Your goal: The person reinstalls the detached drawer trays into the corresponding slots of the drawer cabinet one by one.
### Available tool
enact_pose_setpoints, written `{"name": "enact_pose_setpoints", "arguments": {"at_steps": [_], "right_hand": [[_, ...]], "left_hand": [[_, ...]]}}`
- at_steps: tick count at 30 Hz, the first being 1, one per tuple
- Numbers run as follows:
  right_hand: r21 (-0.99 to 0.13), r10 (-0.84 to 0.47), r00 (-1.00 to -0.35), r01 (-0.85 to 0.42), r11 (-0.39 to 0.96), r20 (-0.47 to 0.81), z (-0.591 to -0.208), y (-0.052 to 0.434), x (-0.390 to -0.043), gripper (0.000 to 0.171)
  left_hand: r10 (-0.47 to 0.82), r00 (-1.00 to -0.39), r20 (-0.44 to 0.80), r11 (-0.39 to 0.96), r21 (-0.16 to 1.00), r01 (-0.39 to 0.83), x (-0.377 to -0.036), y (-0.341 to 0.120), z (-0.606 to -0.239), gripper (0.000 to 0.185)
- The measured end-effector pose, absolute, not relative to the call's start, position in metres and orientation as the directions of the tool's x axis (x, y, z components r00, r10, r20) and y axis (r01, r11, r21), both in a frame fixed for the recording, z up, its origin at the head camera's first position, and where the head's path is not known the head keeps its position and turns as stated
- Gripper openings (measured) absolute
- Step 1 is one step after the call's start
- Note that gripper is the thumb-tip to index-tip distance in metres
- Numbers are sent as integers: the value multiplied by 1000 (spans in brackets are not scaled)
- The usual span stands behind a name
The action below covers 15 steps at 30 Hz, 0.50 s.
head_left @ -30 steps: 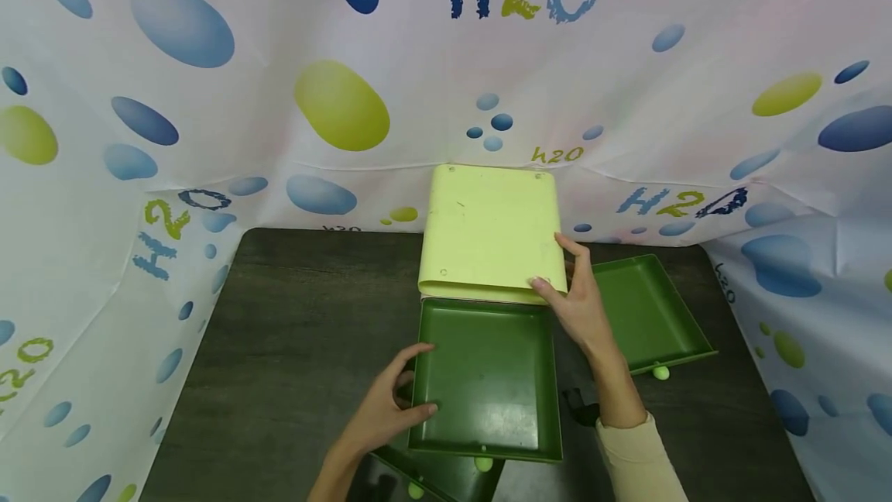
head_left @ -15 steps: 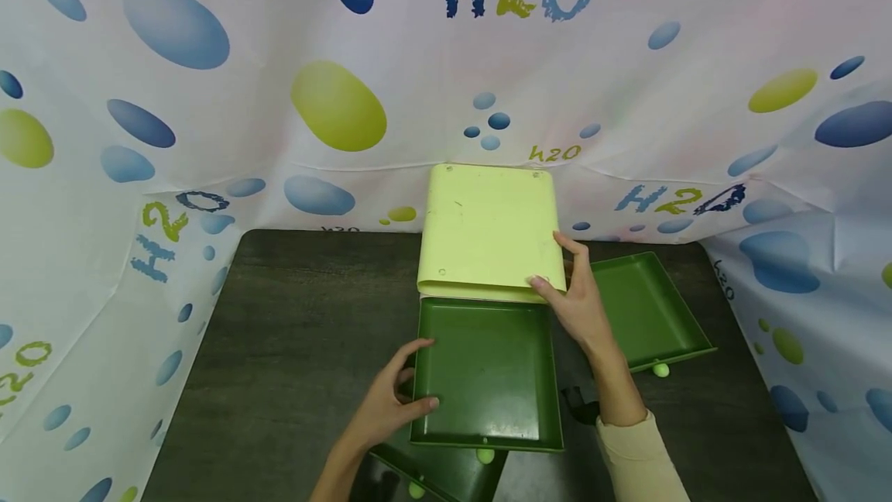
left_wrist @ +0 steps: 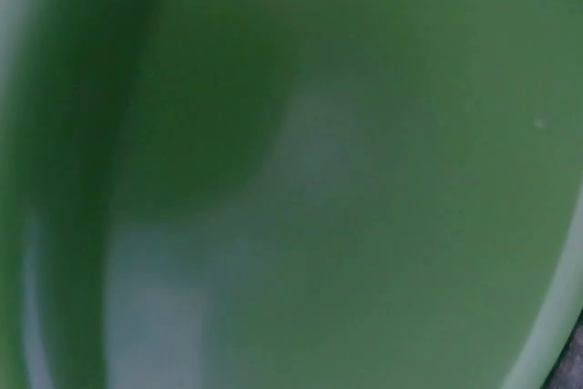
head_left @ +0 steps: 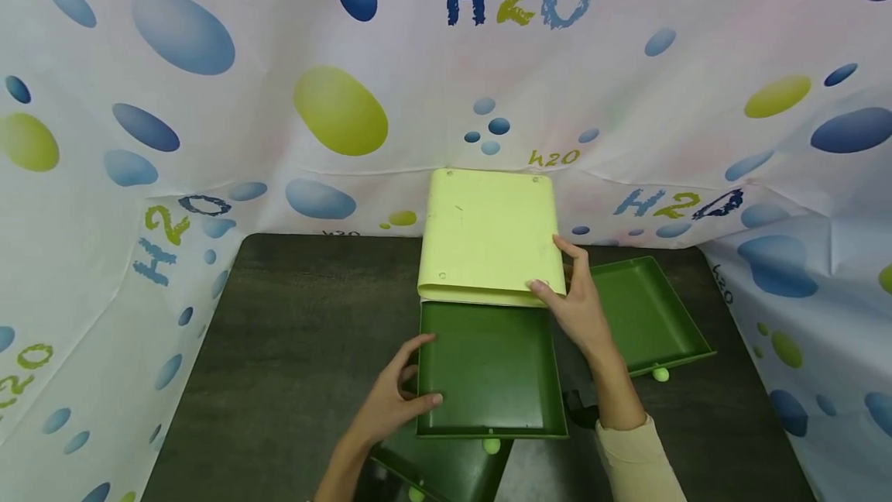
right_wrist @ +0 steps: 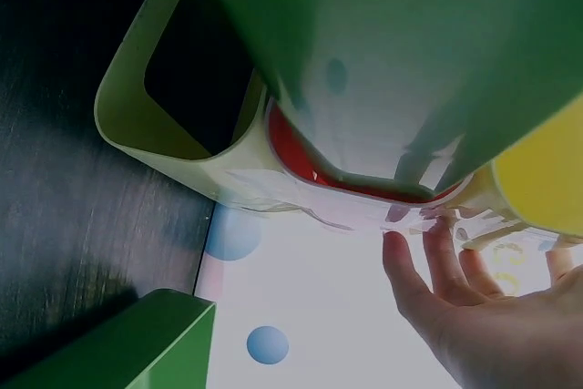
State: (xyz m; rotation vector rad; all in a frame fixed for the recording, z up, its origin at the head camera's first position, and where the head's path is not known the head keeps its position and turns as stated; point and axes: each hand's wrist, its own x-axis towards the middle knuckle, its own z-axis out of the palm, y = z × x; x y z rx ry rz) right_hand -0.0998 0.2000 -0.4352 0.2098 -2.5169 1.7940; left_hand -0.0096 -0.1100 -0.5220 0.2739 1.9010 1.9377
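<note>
The dark green drawer (head_left: 490, 366) has slid further into the pale yellow-green cabinet (head_left: 490, 235) since a second ago: its front edge now lies higher in the head view, and more of the second green drawer (head_left: 446, 467) beneath it shows at 6 o'clock. Both hands stay where they were.

The drawer sits at the middle of the tabletop (head_left: 300, 331), its far end tucked into the cabinet's open front at 12 o'clock, its small pale knob (head_left: 491, 445) at the near edge. The left hand (head_left: 393, 397) grips the drawer's left wall at 9 o'clock, thumb curled over the rim and fingers curved along the outside. In the left wrist view only a blurred green surface fills the picture (nothing more can be told from it).

The right hand (head_left: 574, 300) rests on the cabinet's near right corner at about 2 o'clock from the drawer, fingers nearly straight and spread, laid on the top and side, not curled round it. The right wrist view shows those fingers (right_wrist: 428, 261) stretched out beside the cabinet's rounded opening (right_wrist: 173, 97).

Just past the right hand, at 3 o'clock, a third green drawer (head_left: 644, 312) lies loose on the tabletop, turned at an angle, with its own pale knob (head_left: 660, 373) at the near side. A cream sleeve (head_left: 637, 463) covers the right forearm. A curtain (head_left: 209, 99) printed with blue and yellow-green spots and "H2O" lettering closes in the tabletop on three sides.
</note>
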Motion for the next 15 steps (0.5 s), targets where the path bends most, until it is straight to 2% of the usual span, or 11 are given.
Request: {"name": "enact_pose_setpoints", "arguments": {"at_steps": [7,11,15], "right_hand": [[-941,-84,-989,-143,307,123,-447,203,-103,78],[-945,-91,-991,-123,303,99,-435,199,-100,77],[-942,-94,-993,-104,319,78,-419,194,-94,75]], "left_hand": [[408,-900,-151,-24,984,-177,-10,-112,-521,88],[439,-885,-156,-46,980,-196,-10,-114,-522,92],[514,-844,-156,-86,969,-231,-10,-116,-523,97]]}}
